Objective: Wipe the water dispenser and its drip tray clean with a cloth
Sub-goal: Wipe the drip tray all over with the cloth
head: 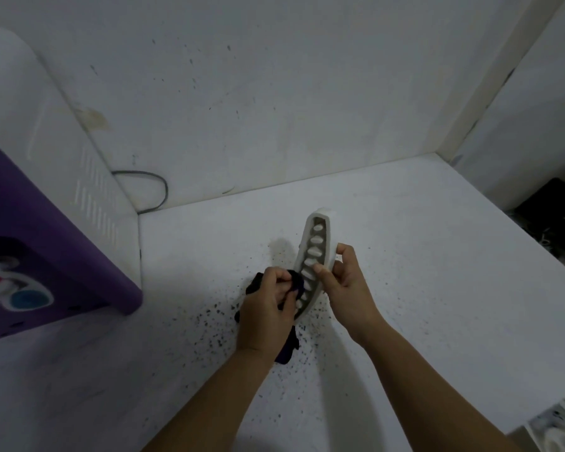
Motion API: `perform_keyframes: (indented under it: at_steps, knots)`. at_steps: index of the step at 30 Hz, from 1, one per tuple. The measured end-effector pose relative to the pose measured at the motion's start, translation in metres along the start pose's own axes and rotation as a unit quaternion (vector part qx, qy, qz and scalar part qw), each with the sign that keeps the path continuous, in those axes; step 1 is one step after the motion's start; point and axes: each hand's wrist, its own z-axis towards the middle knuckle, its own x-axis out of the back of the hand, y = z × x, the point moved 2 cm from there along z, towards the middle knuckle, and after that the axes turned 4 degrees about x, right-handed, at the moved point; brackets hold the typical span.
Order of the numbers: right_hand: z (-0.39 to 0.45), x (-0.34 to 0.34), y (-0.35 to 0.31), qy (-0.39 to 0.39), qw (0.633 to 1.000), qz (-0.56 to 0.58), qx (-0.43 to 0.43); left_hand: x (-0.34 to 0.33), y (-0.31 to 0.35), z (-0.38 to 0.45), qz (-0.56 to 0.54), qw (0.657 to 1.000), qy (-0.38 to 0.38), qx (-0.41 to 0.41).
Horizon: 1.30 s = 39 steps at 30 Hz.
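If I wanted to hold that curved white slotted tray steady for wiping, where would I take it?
Probably by the solid outer rim of the drip tray, from the right, as the right hand does. The curved edge gives a firm grip and leaves the slots open to the dark cloth in the left hand.

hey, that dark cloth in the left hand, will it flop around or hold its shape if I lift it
Likely floppy: the dark cloth bunches in the left hand and its loose end hangs below. Probably light, since a few fingers pinch it against the drip tray.
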Motion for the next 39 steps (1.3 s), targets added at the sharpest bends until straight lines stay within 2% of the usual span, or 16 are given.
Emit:
perform_keyframes:
  at_steps: [4,9,14,19,22,26,30,32,35,37,39]
  knots:
    - [0.002,-0.001,0.000,-0.007,1.000,-0.017,0.007,0.006,-0.005,-0.001,0.028,0.999,-0.015,0.011]
    - [0.002,-0.011,-0.002,-0.029,0.998,-0.039,0.032,0.022,0.045,0.040,0.013,0.992,0.112,-0.057]
    - [0.002,-0.011,-0.003,-0.011,0.998,-0.055,0.035,0.022,0.059,0.057,-0.006,0.995,0.091,-0.036]
    - [0.002,-0.008,0.000,-0.005,0.998,-0.057,0.029,0.014,0.029,0.030,-0.004,0.996,0.074,0.055]
    - [0.002,-0.010,0.000,-0.010,0.998,-0.050,0.031,0.018,0.040,0.038,-0.018,0.996,0.092,0.010]
    - [0.002,-0.012,-0.003,-0.006,0.998,-0.056,0.039,0.022,0.056,0.053,0.039,0.991,0.096,-0.084]
    - [0.003,-0.010,-0.003,0.000,0.997,-0.064,0.031,0.018,0.038,0.045,0.049,0.996,0.066,-0.030]
    - [0.003,-0.011,-0.003,-0.003,0.997,-0.067,0.030,0.021,0.037,0.045,0.028,0.996,0.079,-0.001]
    - [0.003,-0.012,-0.003,-0.003,0.997,-0.071,0.032,0.026,0.048,0.055,0.026,0.995,0.094,-0.035]
    - [0.003,-0.012,-0.002,0.003,0.997,-0.073,0.033,0.025,0.047,0.058,0.057,0.992,0.081,-0.080]
    - [0.003,-0.010,-0.002,0.008,0.997,-0.065,0.031,0.021,0.033,0.051,0.101,0.990,0.057,-0.086]
